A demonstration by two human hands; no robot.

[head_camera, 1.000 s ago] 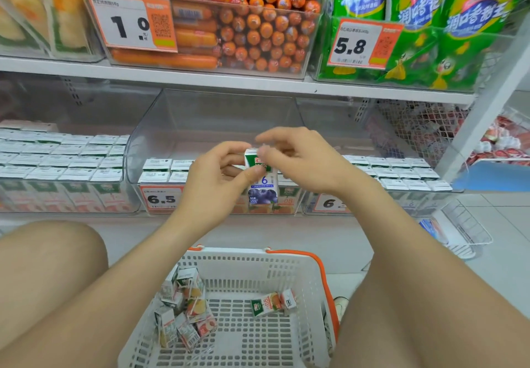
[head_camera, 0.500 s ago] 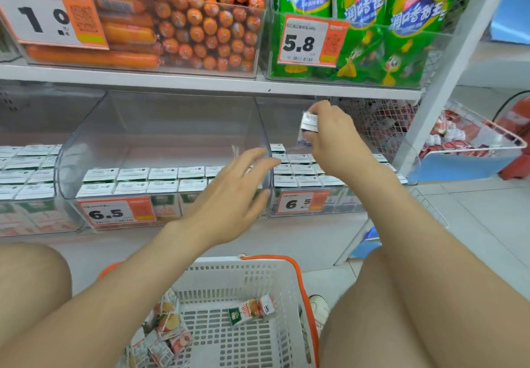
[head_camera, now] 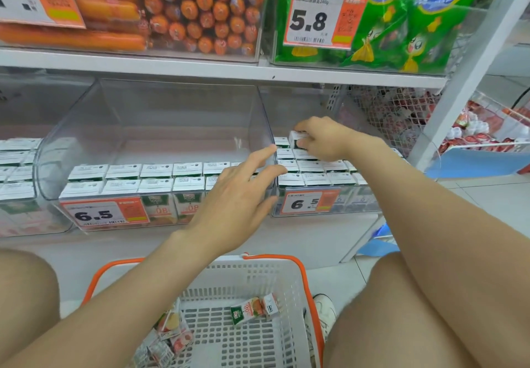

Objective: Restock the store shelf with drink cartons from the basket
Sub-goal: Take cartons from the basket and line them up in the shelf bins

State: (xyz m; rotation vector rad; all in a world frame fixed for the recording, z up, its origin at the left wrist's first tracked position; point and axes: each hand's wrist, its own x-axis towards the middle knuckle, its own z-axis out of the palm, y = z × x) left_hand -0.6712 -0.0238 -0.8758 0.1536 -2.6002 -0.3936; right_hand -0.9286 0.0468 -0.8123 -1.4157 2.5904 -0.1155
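My right hand (head_camera: 322, 138) grips a small drink carton (head_camera: 296, 139) and holds it low over the back rows of cartons in the right clear bin (head_camera: 329, 212). My left hand (head_camera: 238, 195) hovers with straight, spread fingers in front of the wall between the middle bin (head_camera: 71, 144) and the right bin, holding nothing. The middle bin has two front rows of white-topped cartons (head_camera: 155, 178). Below, the white basket (head_camera: 258, 270) with orange handles holds one lone carton (head_camera: 252, 309) and a cluster of cartons (head_camera: 169, 336) at its left.
An upper shelf (head_camera: 200, 69) hangs just above the bins, loaded with orange sausages (head_camera: 198, 9) and green snack bags (head_camera: 401, 23). A wire basket (head_camera: 499, 132) of red packets sits to the right of a slanted white post (head_camera: 464, 80). My knees flank the basket.
My right hand has carried the carton from in front of the middle bin over to the right bin and lowered it onto the rows there. My left hand let go and stays open.
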